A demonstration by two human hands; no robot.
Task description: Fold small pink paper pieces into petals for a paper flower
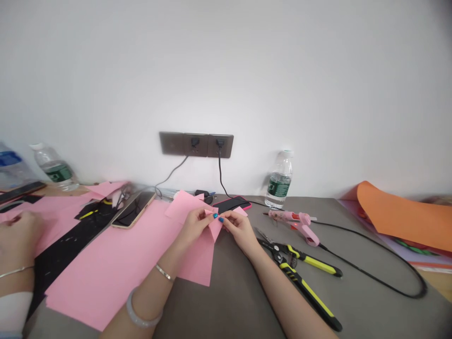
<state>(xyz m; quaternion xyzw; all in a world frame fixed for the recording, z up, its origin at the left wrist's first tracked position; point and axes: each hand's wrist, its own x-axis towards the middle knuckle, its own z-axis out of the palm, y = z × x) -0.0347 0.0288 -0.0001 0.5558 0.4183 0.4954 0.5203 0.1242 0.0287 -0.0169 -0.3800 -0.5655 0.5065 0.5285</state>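
Observation:
My left hand (pixel 196 223) and my right hand (pixel 238 226) meet over the table, each pinching a small folded pink paper piece (pixel 215 228) between thumb and fingers. The piece hangs as a point below my fingertips. Another small pink sheet (pixel 181 204) lies just behind my left hand. A large pink paper sheet (pixel 116 263) is spread under my left forearm.
Yellow-handled pliers (pixel 300 273) and a pink glue gun (pixel 296 221) with a black cord lie to the right. A pink-cased phone (pixel 231 203), a gold phone (pixel 133 210), water bottles (pixel 279 180), wall sockets (pixel 196 144) and orange paper (pixel 399 214) surround them. Another person's hand (pixel 17 235) works at far left.

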